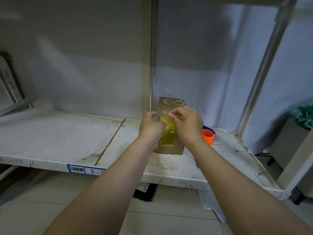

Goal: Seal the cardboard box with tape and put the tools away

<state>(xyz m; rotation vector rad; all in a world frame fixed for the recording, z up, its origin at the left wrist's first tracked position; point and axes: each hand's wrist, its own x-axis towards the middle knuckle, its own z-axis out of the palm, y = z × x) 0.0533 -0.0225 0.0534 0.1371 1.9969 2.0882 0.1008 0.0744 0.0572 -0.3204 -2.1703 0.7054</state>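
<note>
Where the shelf (pixel 50 133) front edge carries a blue-bordered label (pixel 84 169), a barcode and the figure "3 -" can be read; the rest is hidden by an arm. Cardboard box (pixel 171 106): standing on the shelf right of centre, pale printed marks on top, illegible. Tape roll (pixel 168 133): yellowish, held over the box. Left hand (pixel 150 128): closed round the roll. Right hand (pixel 188 122): fingertips pinched at the roll's upper edge. Orange cylinder (pixel 208 136): just right of the box. Shelf surface to the left lies bare.
</note>
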